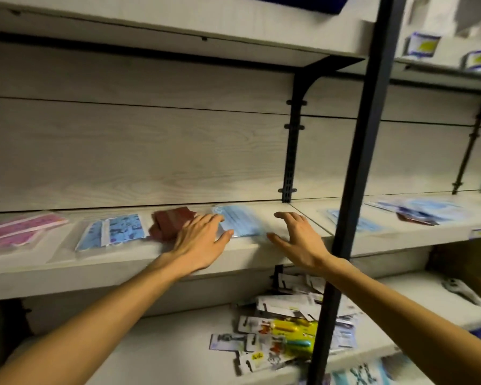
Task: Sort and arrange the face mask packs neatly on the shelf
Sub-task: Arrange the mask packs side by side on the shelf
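Both hands, left [199, 243] and right [297, 240], spread open, each grip empty, flank a plain blue mask pack [240, 221] lying flat on the shelf [122, 269]; light, floppy, likely slippery, best pinched by its edges.

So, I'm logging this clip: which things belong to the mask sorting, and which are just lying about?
Job:
pink patterned mask pack
blue printed mask pack
dark red mask pack
plain light-blue mask pack
pale wooden shelf
left hand
right hand

Lying about:
carded packets heap, shelf below
white boxes, upper right
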Motion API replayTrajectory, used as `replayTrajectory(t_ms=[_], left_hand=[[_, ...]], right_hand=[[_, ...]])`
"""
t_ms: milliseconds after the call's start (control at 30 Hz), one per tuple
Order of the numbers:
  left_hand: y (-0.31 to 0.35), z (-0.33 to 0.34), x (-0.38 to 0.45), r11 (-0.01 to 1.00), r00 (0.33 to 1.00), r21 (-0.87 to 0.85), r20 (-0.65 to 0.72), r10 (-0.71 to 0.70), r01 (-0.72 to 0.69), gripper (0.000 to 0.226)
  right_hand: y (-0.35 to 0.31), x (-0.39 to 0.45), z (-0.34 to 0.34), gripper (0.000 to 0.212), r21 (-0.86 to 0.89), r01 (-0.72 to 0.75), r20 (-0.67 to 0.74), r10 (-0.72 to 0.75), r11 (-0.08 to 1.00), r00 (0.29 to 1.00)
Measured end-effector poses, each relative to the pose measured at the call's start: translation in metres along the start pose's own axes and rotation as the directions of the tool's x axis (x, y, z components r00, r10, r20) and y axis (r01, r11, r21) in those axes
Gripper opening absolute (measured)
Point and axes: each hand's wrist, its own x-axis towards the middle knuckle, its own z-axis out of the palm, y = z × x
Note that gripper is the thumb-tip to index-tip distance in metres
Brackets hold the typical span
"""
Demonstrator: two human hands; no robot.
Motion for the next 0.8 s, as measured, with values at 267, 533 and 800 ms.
replayTrajectory(t_ms=[267, 533, 800], left_hand=[[0.156, 0.019, -0.043, 0.969, 0.999, -0.246, -0.031, 0.025, -0.032, 0.054], [0.294, 0.048, -0.031, 0.950, 0.955, -0.106, 0.009, 0.298, -0.295, 0.068], [0.380, 0.112, 0.043, 0.913, 0.916, -0.082, 0.016, 0.401, -0.399, 0.083]], right_hand=[[0.083, -0.115, -0.099, 0.044, 0.249, -0.045, 0.121, 0.015, 0.967, 0.993], [0.184, -0.174, -0.170, 0.047, 0.080, -0.107, -0.028, 0.110, 0.991, 0.994], [0.291, -0.162, -0.197, 0.045, -0.011, -0.205, -0.155, 0.201, 0.979, 0.967]])
